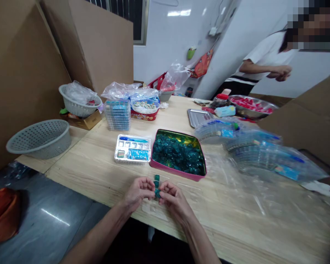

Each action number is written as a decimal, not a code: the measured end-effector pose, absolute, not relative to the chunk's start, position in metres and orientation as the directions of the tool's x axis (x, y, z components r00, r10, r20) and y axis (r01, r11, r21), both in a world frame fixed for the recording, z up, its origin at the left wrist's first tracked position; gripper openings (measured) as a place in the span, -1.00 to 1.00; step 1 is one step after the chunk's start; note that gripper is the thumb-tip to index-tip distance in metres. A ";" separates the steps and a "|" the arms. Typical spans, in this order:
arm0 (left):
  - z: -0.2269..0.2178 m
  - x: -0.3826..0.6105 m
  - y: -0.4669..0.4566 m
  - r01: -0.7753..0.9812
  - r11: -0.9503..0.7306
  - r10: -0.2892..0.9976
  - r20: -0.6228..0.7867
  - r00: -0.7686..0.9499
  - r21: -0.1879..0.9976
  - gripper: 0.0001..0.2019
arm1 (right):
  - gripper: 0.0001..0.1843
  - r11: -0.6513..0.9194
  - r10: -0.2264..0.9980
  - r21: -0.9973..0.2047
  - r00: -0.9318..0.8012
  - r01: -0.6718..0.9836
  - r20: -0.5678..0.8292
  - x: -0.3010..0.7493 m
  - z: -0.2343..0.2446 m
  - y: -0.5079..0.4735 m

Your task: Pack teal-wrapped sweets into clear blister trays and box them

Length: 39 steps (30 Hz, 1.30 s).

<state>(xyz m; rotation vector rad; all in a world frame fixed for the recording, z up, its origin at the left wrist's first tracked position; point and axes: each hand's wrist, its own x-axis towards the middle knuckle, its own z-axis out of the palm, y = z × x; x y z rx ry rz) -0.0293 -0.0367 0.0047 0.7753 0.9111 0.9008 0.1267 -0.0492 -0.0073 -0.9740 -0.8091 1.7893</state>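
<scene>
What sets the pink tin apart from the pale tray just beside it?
The pink tin is larger than the pale tray. The tin is one open space heaped with loose green pieces, while the tray has moulded compartments, one holding a blue pen, another a blue packet. Both lie on the wooden table.

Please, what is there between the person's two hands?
In the head view, a short row of green pieces is between the left hand and the right hand.
</scene>
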 end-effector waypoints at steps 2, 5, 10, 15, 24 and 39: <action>0.005 -0.030 -0.037 -0.334 0.416 0.896 -0.320 0.308 0.846 -0.77 | -0.68 -0.370 0.926 -0.828 -0.245 -0.422 -0.289 0.127 -0.007 -0.050; 0.003 -0.032 -0.036 -0.329 0.426 0.895 -0.337 0.293 0.843 -0.79 | -0.69 -0.393 0.914 -0.839 -0.258 -0.377 -0.312 0.130 -0.008 -0.051; -0.004 -0.035 -0.030 -0.214 0.387 0.898 -0.314 0.309 0.897 -0.81 | -0.73 -0.366 0.913 -0.901 -0.275 -0.232 -0.300 0.135 -0.013 -0.048; -0.017 -0.032 -0.027 -0.013 0.340 0.899 -0.321 0.298 0.940 -0.84 | -0.84 -0.344 0.912 -0.936 -0.266 -0.075 -0.313 0.133 -0.022 -0.048; -0.028 -0.024 -0.033 0.561 -0.102 0.952 -0.084 0.296 0.821 -0.81 | -0.93 -0.100 0.959 -0.914 -0.207 0.393 -0.194 0.131 -0.028 -0.053; -0.011 -0.021 -0.051 0.640 -0.269 0.895 -0.058 0.441 0.720 -0.80 | -0.84 0.106 0.957 -0.779 -0.275 0.618 -0.088 0.142 -0.006 -0.048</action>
